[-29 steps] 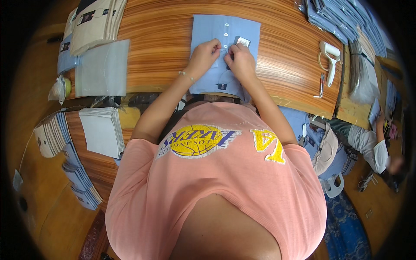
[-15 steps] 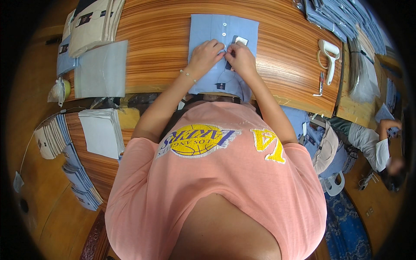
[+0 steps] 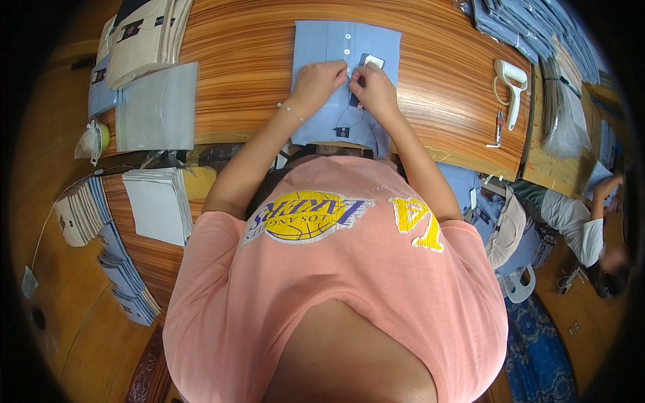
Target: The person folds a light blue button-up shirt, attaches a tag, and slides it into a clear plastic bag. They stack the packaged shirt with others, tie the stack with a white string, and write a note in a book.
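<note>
A folded light blue shirt (image 3: 312, 43) lies on the striped wooden table in front of me, its white buttons running down the middle. My left hand (image 3: 321, 84), with a beaded bracelet at the wrist, is closed in a pinch over the left side of the button strip. Just right of the strip, my right hand (image 3: 375, 88) pinches thumb against forefinger; what either hand holds is too small to make out. Partly under the right hand lies a dark hang tag (image 3: 373, 61) with a white panel. A thin cord loops down toward the dark neck label (image 3: 342, 132).
Stacked beige shirts (image 3: 142, 43) and clear plastic bags (image 3: 158, 107) lie to the left. On the right are a white lint roller (image 3: 514, 84), a small red-handled tool (image 3: 497, 127) and piled blue shirts (image 3: 521, 30). Another person's arm (image 3: 598, 208) shows at far right.
My left hand has curled its fingers in and drawn slightly away from my right hand. A button now shows between them. The right hand has barely moved.
</note>
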Action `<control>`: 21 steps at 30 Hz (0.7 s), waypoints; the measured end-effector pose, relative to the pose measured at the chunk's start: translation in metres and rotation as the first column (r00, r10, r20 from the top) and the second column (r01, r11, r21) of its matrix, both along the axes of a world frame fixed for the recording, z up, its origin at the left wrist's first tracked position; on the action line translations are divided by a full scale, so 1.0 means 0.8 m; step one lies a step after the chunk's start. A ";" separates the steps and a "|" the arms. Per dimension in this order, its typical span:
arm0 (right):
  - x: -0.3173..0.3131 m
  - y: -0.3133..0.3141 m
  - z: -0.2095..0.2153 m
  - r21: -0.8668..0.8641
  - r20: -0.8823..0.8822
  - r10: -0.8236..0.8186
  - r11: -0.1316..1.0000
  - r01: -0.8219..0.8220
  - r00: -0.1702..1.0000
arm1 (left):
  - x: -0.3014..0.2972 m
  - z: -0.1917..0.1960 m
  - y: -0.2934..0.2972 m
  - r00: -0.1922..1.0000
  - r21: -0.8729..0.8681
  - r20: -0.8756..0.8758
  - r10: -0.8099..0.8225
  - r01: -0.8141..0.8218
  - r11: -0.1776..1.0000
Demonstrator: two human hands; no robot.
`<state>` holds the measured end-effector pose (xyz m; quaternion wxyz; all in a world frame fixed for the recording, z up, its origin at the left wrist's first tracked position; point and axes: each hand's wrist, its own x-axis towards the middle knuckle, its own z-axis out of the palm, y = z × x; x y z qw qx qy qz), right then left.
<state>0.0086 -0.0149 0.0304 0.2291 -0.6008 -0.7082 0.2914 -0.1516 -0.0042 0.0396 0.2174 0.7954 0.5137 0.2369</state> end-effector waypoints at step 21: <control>0.002 0.003 -0.009 -0.046 -0.016 0.004 0.999 -0.004 1.000 | -0.048 0.048 -0.018 0.978 -0.410 0.142 -0.151 0.197 0.890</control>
